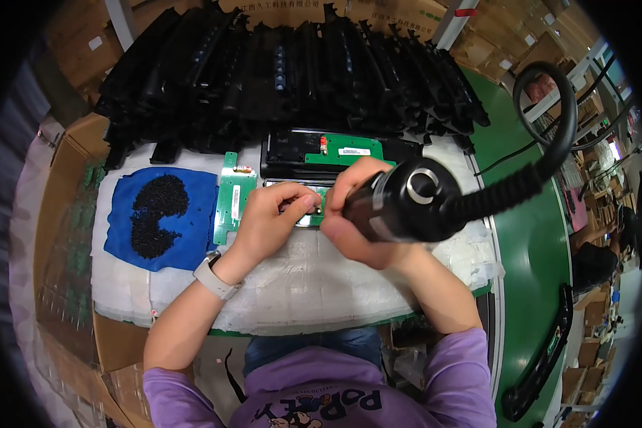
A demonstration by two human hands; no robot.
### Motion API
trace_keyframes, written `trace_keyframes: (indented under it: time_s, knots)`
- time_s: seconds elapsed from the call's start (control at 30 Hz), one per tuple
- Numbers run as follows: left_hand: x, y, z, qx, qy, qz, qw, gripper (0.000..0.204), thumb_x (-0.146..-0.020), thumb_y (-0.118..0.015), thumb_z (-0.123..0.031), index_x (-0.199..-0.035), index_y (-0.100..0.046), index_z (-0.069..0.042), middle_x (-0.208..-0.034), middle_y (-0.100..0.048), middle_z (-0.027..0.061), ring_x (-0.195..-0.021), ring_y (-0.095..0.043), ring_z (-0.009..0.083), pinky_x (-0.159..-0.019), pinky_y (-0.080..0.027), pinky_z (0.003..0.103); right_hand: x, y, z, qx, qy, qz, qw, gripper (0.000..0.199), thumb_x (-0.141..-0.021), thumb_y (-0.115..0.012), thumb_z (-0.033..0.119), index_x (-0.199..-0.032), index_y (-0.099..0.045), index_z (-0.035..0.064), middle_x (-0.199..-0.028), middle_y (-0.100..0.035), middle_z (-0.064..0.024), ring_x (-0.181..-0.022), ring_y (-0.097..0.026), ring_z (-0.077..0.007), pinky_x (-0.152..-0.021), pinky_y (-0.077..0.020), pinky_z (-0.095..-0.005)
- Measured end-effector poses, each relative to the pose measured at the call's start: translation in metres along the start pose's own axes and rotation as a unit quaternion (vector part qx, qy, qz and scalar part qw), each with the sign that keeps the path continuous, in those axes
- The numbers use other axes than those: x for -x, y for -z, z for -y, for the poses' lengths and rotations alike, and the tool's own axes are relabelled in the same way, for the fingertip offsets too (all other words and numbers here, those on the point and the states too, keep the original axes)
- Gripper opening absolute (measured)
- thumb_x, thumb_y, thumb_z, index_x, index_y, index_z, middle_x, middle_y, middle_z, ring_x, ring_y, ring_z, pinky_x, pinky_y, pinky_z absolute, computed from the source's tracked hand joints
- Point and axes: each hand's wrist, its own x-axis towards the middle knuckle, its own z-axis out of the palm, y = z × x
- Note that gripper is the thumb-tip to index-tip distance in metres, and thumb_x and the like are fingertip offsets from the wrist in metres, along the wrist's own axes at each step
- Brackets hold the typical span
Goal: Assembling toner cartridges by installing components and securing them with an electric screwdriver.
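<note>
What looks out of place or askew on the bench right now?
Nothing looks spilled or damaged. The black screws sit heaped on the blue cloth, none strayed off it. A spare green circuit board lies loose beside the left hand. The right hand grips the black electric screwdriver.

Blue cloth (160,217) with black screws (157,214) sits left of my green circuit board (232,196); stacked black plastic housings (285,71) far behind.
</note>
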Motion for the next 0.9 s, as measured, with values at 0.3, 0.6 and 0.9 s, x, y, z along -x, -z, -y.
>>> trace_keyframes:
  time_s: [0.3,0.6,0.9]
  knots:
    - [0.013,-0.002,-0.023,-0.002,-0.018,-0.008,1.000,0.011,-0.078,-0.066,-0.004,-0.088,-0.068,0.000,-0.085,-0.067,0.0082,-0.074,-0.062,0.0112,-0.068,-0.049,0.022,-0.001,0.031,-0.001,-0.347,0.056,-0.103,0.931,0.037,-0.086,-0.056,0.036,-0.101,-0.043,0.0051,-0.058,-0.045,-0.0008,-0.044,-0.044,-0.0118,-0.051,-0.0426,-0.0310]
    - [0.017,-0.008,-0.030,0.056,0.014,0.018,0.998,0.012,-0.078,-0.067,-0.003,-0.089,-0.069,0.000,-0.083,-0.067,0.0079,-0.076,-0.064,0.0129,-0.071,-0.052,0.023,0.001,0.042,0.005,-0.434,0.090,-0.189,0.876,0.037,-0.088,-0.051,0.038,-0.104,-0.043,0.0063,-0.062,-0.049,-0.0033,-0.045,-0.046,-0.0144,-0.053,-0.0438,-0.0333]
    - [0.021,-0.011,-0.027,0.064,0.029,0.012,0.997,0.013,-0.077,-0.067,-0.001,-0.090,-0.068,0.001,-0.081,-0.068,0.0083,-0.075,-0.063,0.0112,-0.070,-0.052,0.022,0.002,0.034,0.005,-0.421,0.055,-0.206,0.881,0.031,-0.088,-0.049,0.032,-0.103,-0.043,0.0060,-0.061,-0.048,-0.0044,-0.044,-0.045,-0.0149,-0.052,-0.0441,-0.0338]
